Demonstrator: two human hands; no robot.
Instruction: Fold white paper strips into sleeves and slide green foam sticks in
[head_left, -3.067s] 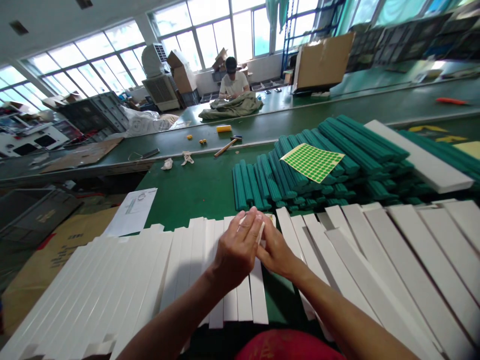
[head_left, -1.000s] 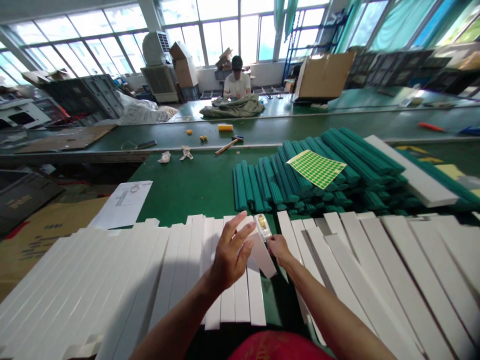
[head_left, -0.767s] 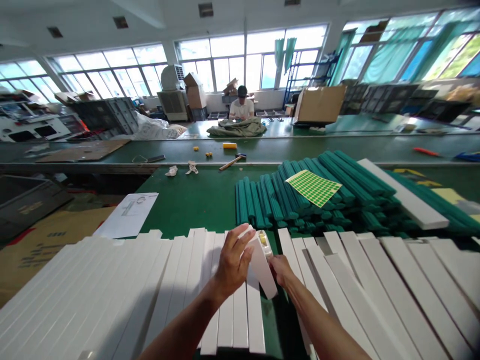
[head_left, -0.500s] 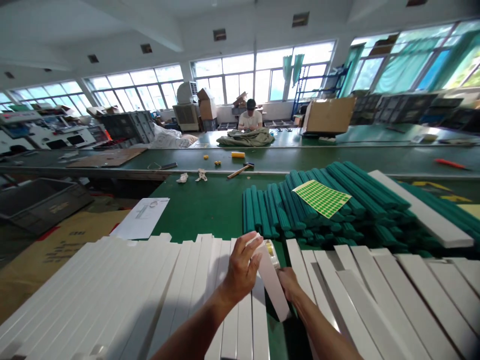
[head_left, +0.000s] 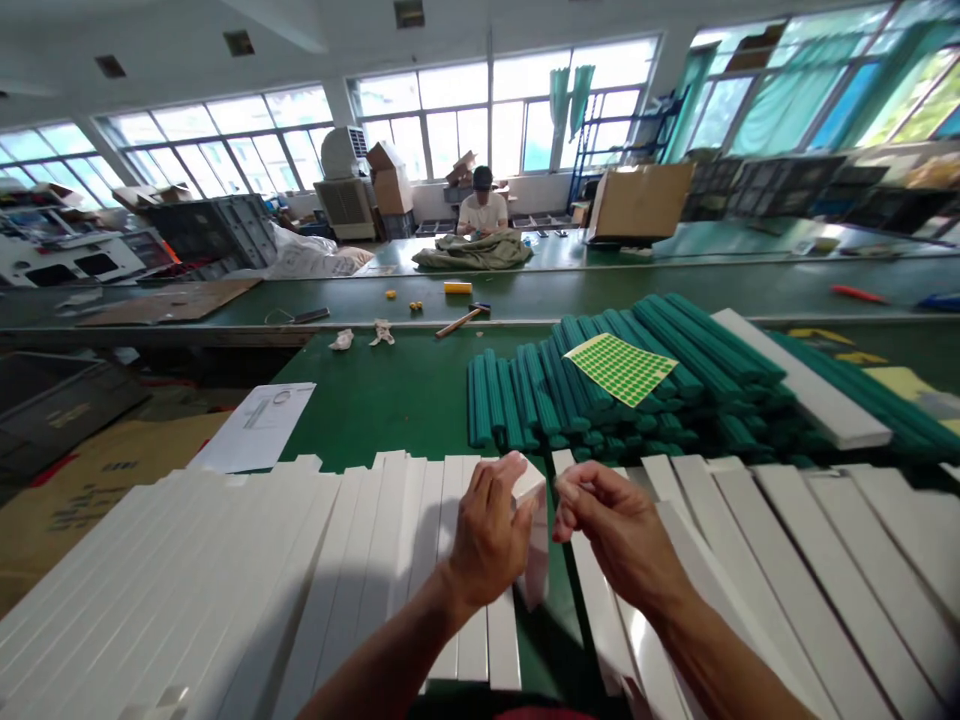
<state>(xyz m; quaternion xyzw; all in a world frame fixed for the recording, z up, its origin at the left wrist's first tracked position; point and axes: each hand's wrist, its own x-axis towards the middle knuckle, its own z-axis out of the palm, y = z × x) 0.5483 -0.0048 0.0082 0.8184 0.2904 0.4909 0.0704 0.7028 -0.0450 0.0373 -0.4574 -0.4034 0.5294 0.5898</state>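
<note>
My left hand (head_left: pixel 489 535) is wrapped around the far end of a white strip (head_left: pixel 537 560), which it holds tilted up above the green table (head_left: pixel 390 390). My right hand (head_left: pixel 616 528) hovers just right of that end. Its thumb and fingertips are pinched together, and whatever they hold is too small to make out. Flat rows of white strips lie to the left (head_left: pixel 247 560) and to the right (head_left: pixel 787 560) of my hands. The tape dispenser is hidden behind my hands.
Behind the strips lies a pile of green rolled bundles (head_left: pixel 570 395), with a sheet of green dot stickers (head_left: pixel 621 366) and a long white box (head_left: pixel 799 378) on top. A printed paper (head_left: pixel 255 425) hangs over the table's left edge. A person (head_left: pixel 481 205) works at the far table; a hammer (head_left: pixel 461 318) lies nearer.
My right hand has come up from beside the tape dispenser, pinched, to the end of the strip. My left hand has closed more firmly around that end. The view tilted up, then back down.
</note>
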